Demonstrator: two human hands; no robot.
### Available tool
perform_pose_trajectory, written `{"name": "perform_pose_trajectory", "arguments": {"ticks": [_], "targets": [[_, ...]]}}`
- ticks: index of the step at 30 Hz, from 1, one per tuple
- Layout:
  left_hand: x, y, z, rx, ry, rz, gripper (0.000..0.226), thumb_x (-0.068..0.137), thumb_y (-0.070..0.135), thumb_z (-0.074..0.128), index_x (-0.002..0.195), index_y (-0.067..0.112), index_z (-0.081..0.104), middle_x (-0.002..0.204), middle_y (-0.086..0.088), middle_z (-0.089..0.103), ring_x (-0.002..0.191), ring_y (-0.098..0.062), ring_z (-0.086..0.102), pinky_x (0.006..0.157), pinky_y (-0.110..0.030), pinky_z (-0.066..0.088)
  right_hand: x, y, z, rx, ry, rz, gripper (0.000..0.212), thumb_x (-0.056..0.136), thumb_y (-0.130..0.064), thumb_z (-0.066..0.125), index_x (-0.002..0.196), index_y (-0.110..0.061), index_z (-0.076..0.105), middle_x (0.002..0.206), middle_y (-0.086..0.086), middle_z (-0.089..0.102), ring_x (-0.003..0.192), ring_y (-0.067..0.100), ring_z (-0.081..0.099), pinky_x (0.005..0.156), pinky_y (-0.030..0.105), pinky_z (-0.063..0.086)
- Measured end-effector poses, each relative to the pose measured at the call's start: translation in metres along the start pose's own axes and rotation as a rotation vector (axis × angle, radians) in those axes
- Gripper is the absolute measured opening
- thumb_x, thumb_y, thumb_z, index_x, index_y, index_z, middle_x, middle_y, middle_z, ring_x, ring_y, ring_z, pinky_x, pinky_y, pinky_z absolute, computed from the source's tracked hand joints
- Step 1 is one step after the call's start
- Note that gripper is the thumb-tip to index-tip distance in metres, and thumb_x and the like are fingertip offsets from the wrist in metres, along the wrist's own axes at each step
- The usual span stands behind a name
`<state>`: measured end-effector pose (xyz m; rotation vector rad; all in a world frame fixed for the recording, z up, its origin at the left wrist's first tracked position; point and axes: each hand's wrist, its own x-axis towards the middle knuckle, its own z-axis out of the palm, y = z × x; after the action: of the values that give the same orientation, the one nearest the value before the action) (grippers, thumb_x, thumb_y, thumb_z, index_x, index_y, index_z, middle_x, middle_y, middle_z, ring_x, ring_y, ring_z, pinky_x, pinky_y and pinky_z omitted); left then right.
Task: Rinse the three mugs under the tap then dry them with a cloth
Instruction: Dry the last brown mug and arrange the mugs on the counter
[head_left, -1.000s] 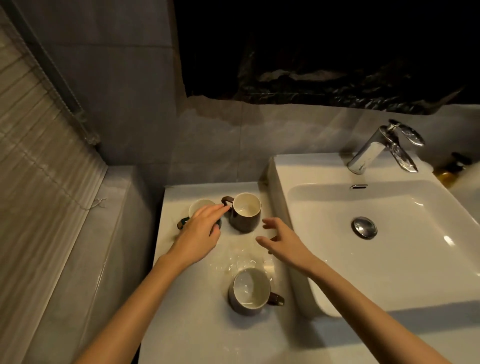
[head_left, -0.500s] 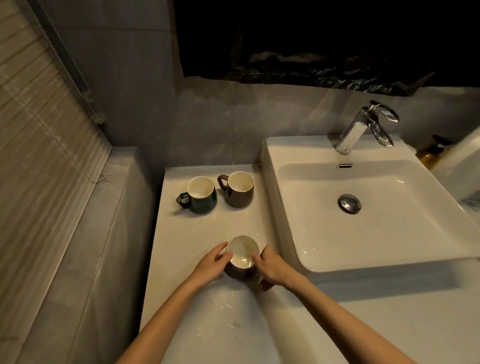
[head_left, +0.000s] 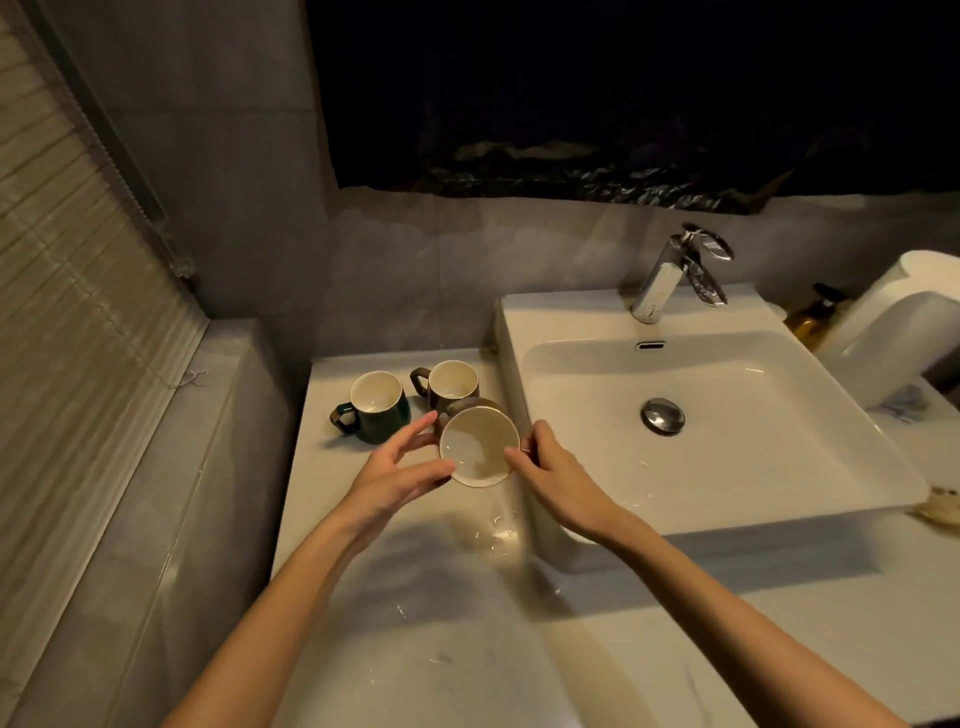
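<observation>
A brown mug (head_left: 479, 447) with a cream inside is held above the counter, tilted so its mouth faces me. My left hand (head_left: 400, 473) grips its left side and my right hand (head_left: 553, 478) grips its right side. Behind it on the counter stand a dark green mug (head_left: 376, 408) and a second brown mug (head_left: 451, 383), both upright with handles to the left. The white sink (head_left: 727, 467) lies to the right, with a chrome tap (head_left: 670, 275) at its back; no water runs. No cloth is clearly visible.
Water drops glisten on the white counter (head_left: 415, 623) below the held mug. A white dispenser (head_left: 893, 332) and an amber bottle (head_left: 813, 317) stand right of the sink. A slatted blind (head_left: 67, 312) and a grey ledge are on the left.
Both hands left the far mugs, took hold of the near brown mug on the counter, and lifted it up and tilted it toward me.
</observation>
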<state>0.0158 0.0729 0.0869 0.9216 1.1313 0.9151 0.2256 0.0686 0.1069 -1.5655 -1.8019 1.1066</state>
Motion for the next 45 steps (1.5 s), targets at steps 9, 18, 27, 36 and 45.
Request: {"name": "perform_pose_trajectory", "arguments": {"ticks": [9,18,27,36,45], "targets": [[0.034,0.061,0.105,0.348,-0.145,0.309,0.099,0.062,-0.004,0.083,0.137,0.035,0.03,0.136,0.009,0.041,0.122,-0.009,0.049,0.089,-0.019,0.05,-0.013,0.014,-0.127,-0.284,0.126,-0.356,0.008,0.098,-0.026,0.048,0.1,-0.02,0.043,0.09,-0.014,0.045,0.08,0.004,0.046,0.069,0.013,0.04],[0.069,0.043,0.222,0.974,-0.018,1.035,0.094,0.061,0.0,0.083,0.138,0.02,0.034,0.143,0.001,0.038,0.132,-0.015,0.04,0.106,-0.03,0.042,-0.017,0.105,-0.211,-0.508,0.222,-0.319,0.011,0.098,-0.021,0.049,0.106,-0.014,0.046,0.104,0.007,0.055,0.086,0.02,0.056,0.075,0.035,0.054],[0.075,0.027,0.289,0.953,0.03,0.918,0.093,0.061,0.002,0.082,0.138,0.023,0.035,0.14,0.003,0.041,0.128,-0.013,0.042,0.106,-0.027,0.04,-0.021,0.165,-0.256,-0.491,0.204,-0.357,0.016,0.097,-0.022,0.051,0.111,-0.014,0.048,0.104,0.007,0.055,0.085,0.02,0.054,0.075,0.033,0.054],[0.076,0.045,0.308,0.418,0.01,0.248,0.09,0.061,0.039,0.087,0.136,0.037,0.037,0.117,0.01,0.054,0.108,-0.009,0.057,0.094,-0.03,0.049,-0.025,0.135,-0.287,-0.175,0.242,-0.27,0.019,0.097,-0.031,0.043,0.086,-0.016,0.042,0.069,0.005,0.055,0.061,0.025,0.05,0.056,0.045,0.044],[0.07,0.034,0.322,0.093,0.233,0.244,0.067,0.077,0.037,0.074,0.137,0.034,0.043,0.131,0.001,0.053,0.12,-0.021,0.052,0.083,-0.032,0.056,-0.034,0.109,-0.26,0.147,0.099,0.041,0.038,0.096,-0.046,0.044,0.094,-0.008,0.047,0.083,0.002,0.059,0.069,0.016,0.057,0.065,0.034,0.047]]}}
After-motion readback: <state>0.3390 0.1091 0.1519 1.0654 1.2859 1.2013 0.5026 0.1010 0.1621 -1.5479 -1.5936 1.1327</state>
